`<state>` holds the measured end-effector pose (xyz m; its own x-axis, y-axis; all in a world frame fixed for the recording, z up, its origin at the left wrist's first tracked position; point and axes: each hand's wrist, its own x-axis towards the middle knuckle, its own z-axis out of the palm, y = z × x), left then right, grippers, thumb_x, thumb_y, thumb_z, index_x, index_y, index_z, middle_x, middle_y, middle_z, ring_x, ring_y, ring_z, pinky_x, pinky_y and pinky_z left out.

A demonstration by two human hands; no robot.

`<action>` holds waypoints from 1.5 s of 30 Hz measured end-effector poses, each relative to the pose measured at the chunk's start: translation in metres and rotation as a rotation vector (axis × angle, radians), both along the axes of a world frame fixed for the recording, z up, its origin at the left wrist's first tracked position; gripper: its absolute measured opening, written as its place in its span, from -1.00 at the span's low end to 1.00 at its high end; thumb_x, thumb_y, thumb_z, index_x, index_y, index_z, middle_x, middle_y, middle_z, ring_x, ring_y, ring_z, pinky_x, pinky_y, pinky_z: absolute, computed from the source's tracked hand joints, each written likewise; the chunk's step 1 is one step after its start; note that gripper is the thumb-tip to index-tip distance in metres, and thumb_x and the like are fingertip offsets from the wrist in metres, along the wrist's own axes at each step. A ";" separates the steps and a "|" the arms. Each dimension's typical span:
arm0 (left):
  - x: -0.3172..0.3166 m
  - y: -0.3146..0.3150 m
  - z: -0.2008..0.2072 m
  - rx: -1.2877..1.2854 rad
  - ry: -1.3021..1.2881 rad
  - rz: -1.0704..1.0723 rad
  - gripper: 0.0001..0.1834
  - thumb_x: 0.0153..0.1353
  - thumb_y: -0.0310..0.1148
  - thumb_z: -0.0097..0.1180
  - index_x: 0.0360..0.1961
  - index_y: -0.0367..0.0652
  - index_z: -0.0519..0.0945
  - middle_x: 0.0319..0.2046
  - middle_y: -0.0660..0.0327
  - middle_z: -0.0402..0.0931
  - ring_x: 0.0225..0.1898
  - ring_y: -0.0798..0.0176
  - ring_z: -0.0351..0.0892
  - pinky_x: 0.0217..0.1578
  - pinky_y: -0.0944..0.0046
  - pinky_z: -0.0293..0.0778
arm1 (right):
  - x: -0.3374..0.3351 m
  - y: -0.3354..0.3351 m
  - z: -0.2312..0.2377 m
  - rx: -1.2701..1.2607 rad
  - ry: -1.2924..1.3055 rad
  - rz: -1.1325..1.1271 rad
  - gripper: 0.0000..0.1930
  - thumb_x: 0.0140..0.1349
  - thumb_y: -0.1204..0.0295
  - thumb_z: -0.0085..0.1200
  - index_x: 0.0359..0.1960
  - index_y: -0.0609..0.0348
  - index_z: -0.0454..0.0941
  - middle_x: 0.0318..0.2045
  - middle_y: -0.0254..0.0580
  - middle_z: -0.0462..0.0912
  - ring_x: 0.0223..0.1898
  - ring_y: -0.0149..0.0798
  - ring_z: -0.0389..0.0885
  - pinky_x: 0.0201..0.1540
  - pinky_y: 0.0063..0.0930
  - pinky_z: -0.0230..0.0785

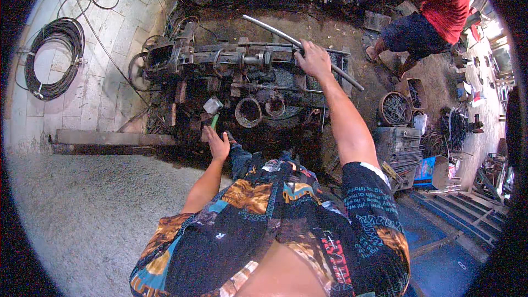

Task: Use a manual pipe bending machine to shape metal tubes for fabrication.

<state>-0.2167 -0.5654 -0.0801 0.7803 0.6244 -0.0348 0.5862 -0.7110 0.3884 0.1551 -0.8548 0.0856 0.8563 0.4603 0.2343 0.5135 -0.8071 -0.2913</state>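
My right hand (314, 59) is wrapped round a long grey metal pipe (275, 31), which slants over the right end of a dark, greasy lathe-like machine (201, 60). Lower down on the left, my left hand (219, 145) has its fingers stretched and the thumb apart. Its fingertips are by the end of a green handle (214, 121); whether they touch it I cannot tell. Beside that handle's upper end is a small whitish, squarish piece (212, 105). Two round metal rings, a larger one (248, 112) and a smaller one (275, 106), are on the near side of the machine.
A person in a red shirt (444, 5) bends at the upper right. A basket of metal pieces (394, 108) and a dark metal box (397, 144) stand on the right. Coiled black hose (55, 58) lies on the left, and a long beam (113, 138) lies nearer me.
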 end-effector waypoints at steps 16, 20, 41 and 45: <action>-0.002 0.001 0.000 0.002 0.004 -0.002 -0.15 0.31 -0.12 -0.02 0.38 -0.48 -0.09 0.43 -0.24 -0.24 0.46 -0.21 -0.25 0.42 -0.02 -0.19 | -0.001 0.000 0.004 -0.032 0.050 -0.016 -0.41 0.25 0.02 0.00 0.23 0.08 0.33 0.07 -0.14 0.52 0.15 -0.11 0.47 0.25 -0.16 0.24; -0.001 0.001 -0.002 -0.005 0.030 0.007 -0.15 0.31 -0.12 -0.02 0.38 -0.48 -0.09 0.42 -0.25 -0.23 0.46 -0.20 -0.24 0.42 -0.03 -0.20 | -0.002 0.001 0.006 -0.031 0.070 -0.009 -0.40 0.24 0.02 0.00 0.24 0.07 0.32 0.10 -0.14 0.51 0.17 -0.12 0.46 0.27 -0.17 0.22; -0.002 -0.001 -0.001 -0.001 0.011 -0.008 -0.13 0.28 -0.18 0.02 0.38 -0.50 -0.11 0.42 -0.27 -0.24 0.45 -0.24 -0.23 0.42 0.01 -0.17 | -0.002 0.003 0.009 -0.036 0.104 -0.012 -0.41 0.23 0.04 0.01 0.23 0.06 0.33 0.12 -0.13 0.51 0.18 -0.09 0.45 0.28 -0.12 0.20; -0.002 0.001 -0.002 0.063 0.035 -0.060 -0.13 0.29 -0.17 0.01 0.38 -0.48 -0.12 0.42 -0.27 -0.26 0.45 -0.22 -0.24 0.43 0.01 -0.17 | -0.002 0.004 0.008 -0.028 0.087 -0.024 -0.42 0.23 0.06 0.02 0.23 0.06 0.33 0.12 -0.12 0.51 0.17 -0.09 0.46 0.29 -0.14 0.20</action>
